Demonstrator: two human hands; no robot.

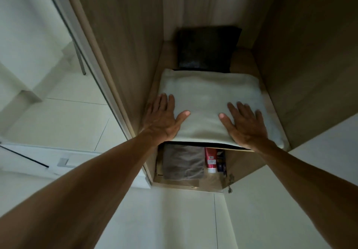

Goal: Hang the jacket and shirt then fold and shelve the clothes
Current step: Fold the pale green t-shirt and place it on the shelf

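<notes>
A folded pale cream garment [209, 97] lies flat on a wooden wardrobe shelf [270, 101], its front edge overhanging the shelf lip a little. My left hand [162, 117] rests palm down on the garment's front left corner, fingers spread. On the front right part lies my right hand [246, 123], also flat with fingers apart. Neither hand grips the cloth. Behind the cream garment sits a folded black item [207, 47] against the back of the shelf. A thin dark layer shows under the cream garment's front edge.
The lower compartment holds a folded grey-brown cloth [183, 161], a red bottle [210, 159] and small dark containers [221, 161]. Wooden side walls [126, 55] close in the shelf left and right. A sliding door frame [91, 55] and pale tiled floor lie to the left.
</notes>
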